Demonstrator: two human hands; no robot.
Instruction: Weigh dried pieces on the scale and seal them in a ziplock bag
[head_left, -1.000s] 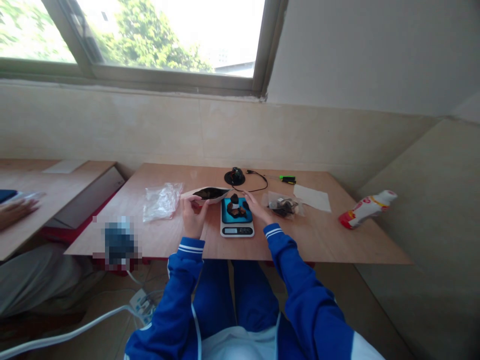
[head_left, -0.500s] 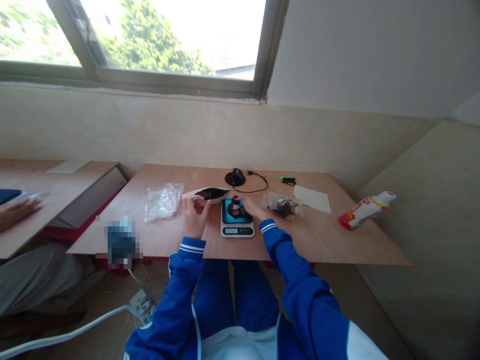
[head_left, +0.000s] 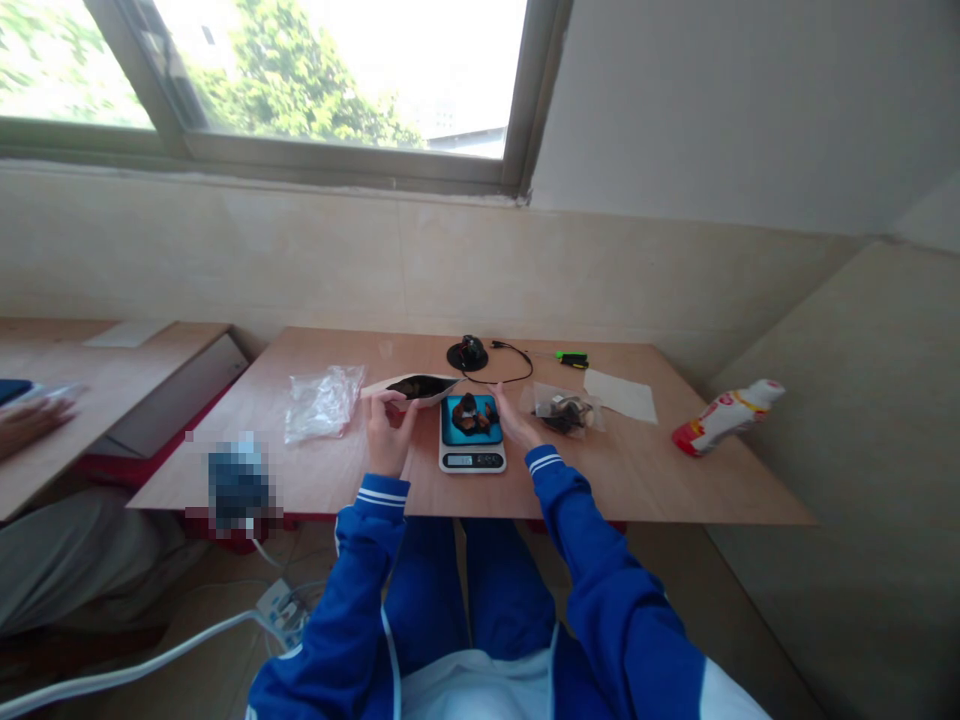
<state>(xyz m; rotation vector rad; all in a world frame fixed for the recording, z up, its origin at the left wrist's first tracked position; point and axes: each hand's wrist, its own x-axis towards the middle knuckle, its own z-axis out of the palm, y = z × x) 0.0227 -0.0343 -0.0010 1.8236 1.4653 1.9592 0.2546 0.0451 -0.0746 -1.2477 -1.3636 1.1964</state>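
Note:
A small digital kitchen scale [head_left: 472,461] with a blue top stands in front of me. Several dark brown, dried-looking pieces [head_left: 471,415] lie on its top; their kind is not clear. My left hand [head_left: 388,435] grips the near edge of a pouch [head_left: 431,390], whose mouth gapes and shows dark contents. The pouch lies just behind and left of the scale. Beside the scale's right edge is my right hand [head_left: 517,418], fingers stretched out and apart from the pieces, with nothing seen in it.
Left of the pouch lies a crumpled clear plastic bag [head_left: 322,402]. Right of my hand is a clear bag of dark and pale pieces [head_left: 568,411]. Behind are a black round-based device [head_left: 468,353] with a cable, screwdrivers [head_left: 574,360], paper [head_left: 621,396]; a bottle [head_left: 727,415] stands right.
My right hand has let go of a dark piece over the scale and drawn back to the right. The pieces now rest on the scale. My left hand stays on the pouch.

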